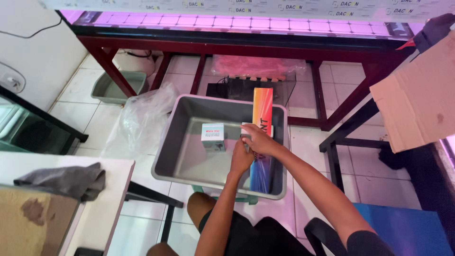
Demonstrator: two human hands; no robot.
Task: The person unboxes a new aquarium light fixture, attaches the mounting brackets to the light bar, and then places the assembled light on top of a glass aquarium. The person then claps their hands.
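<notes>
Reaching down into a grey plastic tub [166,161], both hands meet over its right half. The tub is a deep, smooth-walled rectangle with rounded corners and a thick rim, standing on the white tiled floor [308,151].

Inside it are two boxes. A small white carton [213,136] with a pale blue printed face stands upright near the middle of the tub floor, just beside the hands and apart from them. A long, narrow glossy box [262,109], printed in a rainbow fade from orange at the far end to blue at the near end, lies along the right wall, its far end rising over the rim.

The right hand [258,141] lies on top of the long box with a small white object under its fingers; its grip is narrow, though whether it is truly clamping that object cannot be told. The left hand [241,157] presses against the box's side just below, fingers curled, its grip hidden by the other hand.

Left of the tub lies a crumpled clear plastic bag [142,118]. A second, smaller grey basin [118,87] sits under the dark red frame [113,71]. A grey cloth [66,180] is bunched on the white bench [113,199].
</notes>
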